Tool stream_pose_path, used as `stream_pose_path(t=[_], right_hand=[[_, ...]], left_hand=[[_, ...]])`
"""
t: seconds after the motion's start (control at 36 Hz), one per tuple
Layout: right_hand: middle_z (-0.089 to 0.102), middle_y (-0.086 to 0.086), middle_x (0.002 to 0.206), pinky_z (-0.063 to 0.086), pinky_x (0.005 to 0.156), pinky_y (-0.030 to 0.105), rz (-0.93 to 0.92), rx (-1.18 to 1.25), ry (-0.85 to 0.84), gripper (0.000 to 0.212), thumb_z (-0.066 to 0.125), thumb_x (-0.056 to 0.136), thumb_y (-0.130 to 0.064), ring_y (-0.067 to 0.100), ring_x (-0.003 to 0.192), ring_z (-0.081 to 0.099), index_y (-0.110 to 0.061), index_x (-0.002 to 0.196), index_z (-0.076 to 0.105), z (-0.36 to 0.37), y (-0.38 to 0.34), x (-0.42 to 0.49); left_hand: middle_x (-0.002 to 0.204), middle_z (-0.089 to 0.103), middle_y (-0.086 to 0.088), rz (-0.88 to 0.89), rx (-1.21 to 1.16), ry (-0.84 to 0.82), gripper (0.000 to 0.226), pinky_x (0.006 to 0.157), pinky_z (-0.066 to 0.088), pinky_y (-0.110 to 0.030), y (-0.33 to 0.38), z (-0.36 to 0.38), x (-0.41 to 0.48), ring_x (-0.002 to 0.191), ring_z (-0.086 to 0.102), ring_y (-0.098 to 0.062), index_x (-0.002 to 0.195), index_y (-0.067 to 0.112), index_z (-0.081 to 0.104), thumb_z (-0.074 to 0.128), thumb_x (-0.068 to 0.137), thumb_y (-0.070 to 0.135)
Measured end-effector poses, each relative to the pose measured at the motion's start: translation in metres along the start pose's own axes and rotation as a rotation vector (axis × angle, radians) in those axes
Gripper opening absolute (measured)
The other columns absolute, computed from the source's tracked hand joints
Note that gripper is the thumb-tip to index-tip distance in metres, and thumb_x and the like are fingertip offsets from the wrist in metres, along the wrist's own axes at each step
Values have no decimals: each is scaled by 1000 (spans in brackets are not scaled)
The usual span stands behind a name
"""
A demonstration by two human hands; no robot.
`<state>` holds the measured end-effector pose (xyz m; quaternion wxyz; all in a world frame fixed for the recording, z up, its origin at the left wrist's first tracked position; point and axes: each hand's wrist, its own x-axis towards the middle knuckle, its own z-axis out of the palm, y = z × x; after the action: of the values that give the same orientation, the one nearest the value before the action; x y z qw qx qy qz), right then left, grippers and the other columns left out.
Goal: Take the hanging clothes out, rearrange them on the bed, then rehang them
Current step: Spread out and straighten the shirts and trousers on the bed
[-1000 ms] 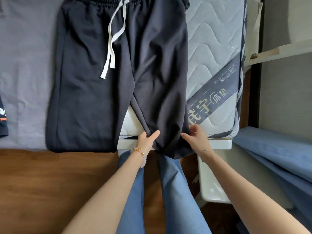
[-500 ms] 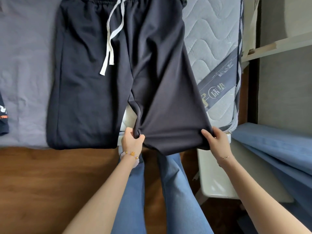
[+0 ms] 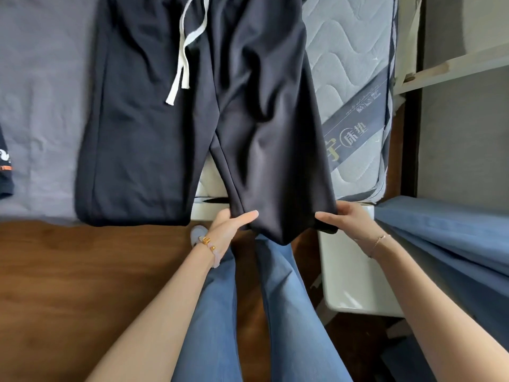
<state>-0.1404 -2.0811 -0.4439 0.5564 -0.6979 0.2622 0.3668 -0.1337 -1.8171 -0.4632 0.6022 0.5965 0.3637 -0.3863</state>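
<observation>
Band (image 3: pixel 355 128) across quilted mattress (image 3: pixel 349 59), right of frame, showing "床垫", first character ringed. Partial character sitting beside it; small script above too blurred to read. Dark trousers (image 3: pixel 154 133) lying on bed, upper centre of frame. Long axis running top to bottom: waistband and white drawstring (image 3: pixel 180 73) pointing to top, hems to bottom. Left hand (image 3: pixel 234 224) and right hand (image 3: pixel 349 221) each pinching hem of right-side leg, thumbs on top. Hem overhanging bed edge.

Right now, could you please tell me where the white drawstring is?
In the head view, the white drawstring lies upper centre on the dark shorts, running from the picture's top edge onto the leg flat on the grey sheet.
</observation>
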Motion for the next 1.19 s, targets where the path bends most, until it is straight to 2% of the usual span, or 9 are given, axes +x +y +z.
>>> stream_pose_path(t=[0.19, 0.36, 0.47, 0.58, 0.69, 0.81, 0.94, 1.06, 1.19], right_hand=[[59, 6, 76, 40, 65, 26, 8, -53, 231, 19, 65, 85, -14, 14, 71, 52, 5, 87, 67, -17, 18, -11], [65, 11, 75, 36, 56, 28, 194, -436, 310, 14, 54, 77, -7, 26, 64, 54, -7, 87, 63, -8, 41, 16], [61, 7, 69, 33, 49, 24, 193, -497, 331, 4, 50, 79, -12, 20, 57, 53, -11, 79, 55, -6, 22, 29], [59, 9, 71, 34, 52, 27, 174, -495, 363, 14, 51, 83, -18, 28, 70, 54, -9, 73, 56, -11, 0, 39], [67, 13, 82, 42, 67, 33, 106, -425, 381, 24, 53, 84, -28, 32, 80, 61, -6, 86, 64, -11, -22, 57], [58, 11, 73, 37, 54, 30, 16, -292, 402, 21, 59, 85, -26, 25, 66, 53, -5, 80, 58, -5, -50, 80], [50, 10, 68, 35, 50, 25, -10, -58, 517, 28, 64, 83, -26, 18, 64, 44, 1, 79, 60, -7, -77, 105], [43, 2, 55, 33, 49, 26, 3, -30, 635, 22, 63, 85, -23, 19, 62, 41, -6, 72, 58, -28, -83, 101], [55, 6, 62, 39, 60, 32, 137, -143, 680, 20, 65, 83, -27, 29, 75, 55, -11, 71, 62, -50, -64, 94]], left_hand=[[119, 65, -5, 42, -34, 142, 39, 98, 49, -39, -13, -12, -1, 109, 62, -22, 121, 9, 58, 68, 85, 18], [85, 61, -14, -42, 470, 219, 14, 75, 45, -32, -18, -9, 33, 85, 56, -24, 71, 9, 53, 62, 79, 2], [86, 65, -11, -148, 503, 162, 17, 89, 51, -36, -3, -16, 42, 92, 65, -27, 68, 12, 54, 54, 84, 10], [77, 59, -8, -93, 535, 151, 25, 62, 45, -25, 21, -19, 45, 82, 64, -26, 64, 14, 47, 44, 88, 8], [75, 58, -13, 42, 316, 239, 18, 79, 53, -42, 41, -26, 61, 77, 58, -29, 63, 12, 50, 50, 81, 17], [86, 63, -11, 70, -21, 247, 18, 91, 52, -42, 69, -23, 65, 86, 62, -29, 68, 11, 55, 62, 85, 14], [62, 46, -4, 76, -96, 300, 43, 71, 42, -31, 85, -21, 74, 71, 47, -23, 52, 16, 37, 72, 77, 19], [96, 69, -7, 13, -374, 88, 6, 92, 50, -39, 88, -18, 68, 92, 64, -24, 84, 9, 64, 61, 89, 9], [102, 65, -12, -75, -172, 114, 6, 89, 49, -37, 68, -15, 76, 94, 61, -26, 93, 3, 62, 58, 90, 2]])
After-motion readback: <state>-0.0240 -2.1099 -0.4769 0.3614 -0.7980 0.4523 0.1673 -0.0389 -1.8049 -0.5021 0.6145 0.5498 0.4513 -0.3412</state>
